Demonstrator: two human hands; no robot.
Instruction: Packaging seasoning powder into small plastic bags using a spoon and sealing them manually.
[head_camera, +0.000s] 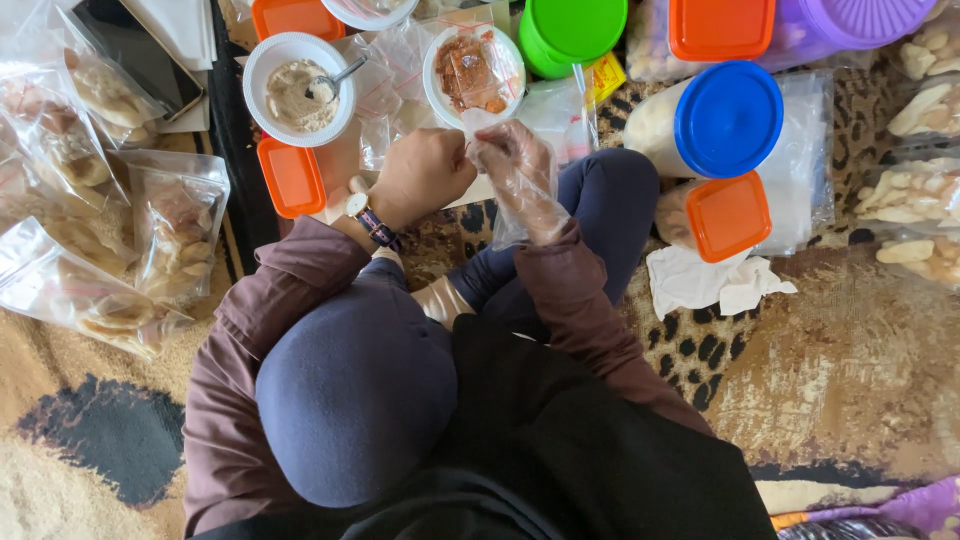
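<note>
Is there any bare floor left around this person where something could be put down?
Yes. The patterned carpet lies bare to the right, below the crumpled white tissue and the orange-lidded tub. Another bare patch lies at lower left, under the bagged snacks. Ahead it is crowded: the powder bowl, red-filled bowl, blue-lidded jar and small bags leave little room.

Upper right, a blue lid (729, 118) sits above an orange lid (729, 215); a green lid (575, 27) at top; leopard-spotted brown carpet (850, 350) below.
</note>
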